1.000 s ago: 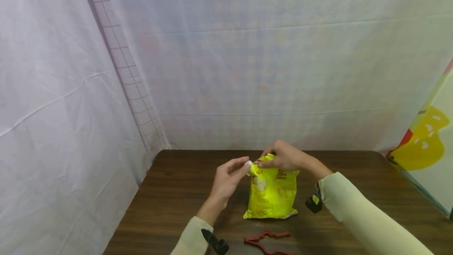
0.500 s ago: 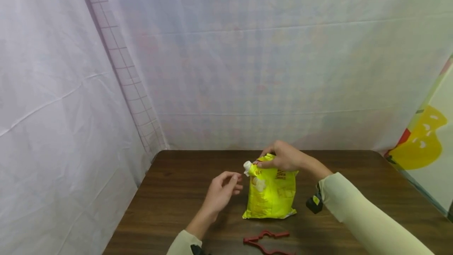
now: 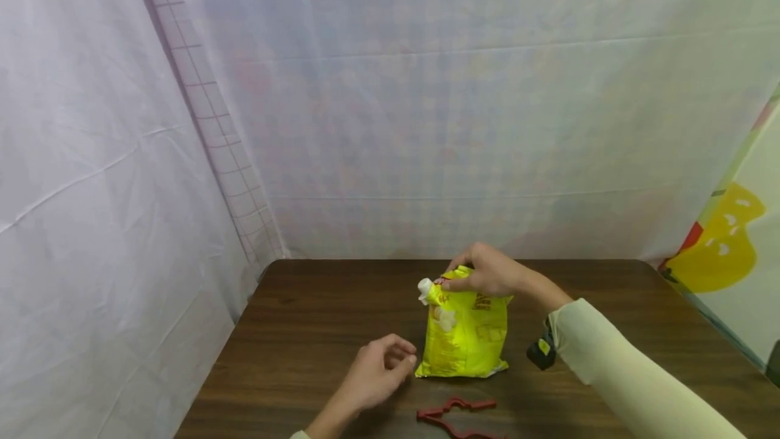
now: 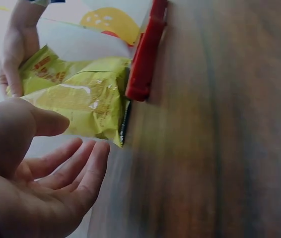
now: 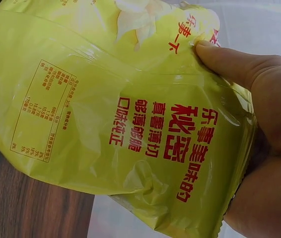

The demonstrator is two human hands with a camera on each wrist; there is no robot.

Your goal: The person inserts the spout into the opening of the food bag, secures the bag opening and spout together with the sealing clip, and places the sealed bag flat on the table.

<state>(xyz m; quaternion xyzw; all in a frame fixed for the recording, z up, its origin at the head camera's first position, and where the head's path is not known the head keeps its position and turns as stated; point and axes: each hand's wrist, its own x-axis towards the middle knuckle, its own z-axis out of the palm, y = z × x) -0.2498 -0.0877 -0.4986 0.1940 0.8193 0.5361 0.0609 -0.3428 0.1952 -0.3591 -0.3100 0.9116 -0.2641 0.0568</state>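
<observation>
A yellow potato chip bag point(image 3: 466, 334) stands upright on the table, with a small white cap-like piece point(image 3: 424, 288) at its upper left corner. My right hand point(image 3: 493, 271) grips the bag's top edge, thumb on the printed front, as the right wrist view shows the thumb point(image 5: 230, 62) beside the red lettering. To the left of the bag's base, my left hand point(image 3: 380, 368) holds nothing, its fingers loosely curved. A red hinged tool point(image 3: 453, 417) with two spread arms lies just in front of the bag; part of it appears in the left wrist view point(image 4: 148, 54).
The dark wooden table point(image 3: 292, 351) reaches back to a pale hanging curtain point(image 3: 463, 120). Another white curtain point(image 3: 110, 188) hangs along the left side. At the right edge is a panel with a yellow printed shape point(image 3: 716, 256).
My left hand has let go of the white piece at the bag's corner and moved down and left to beside the bag's base. The right hand keeps its grip on the bag.
</observation>
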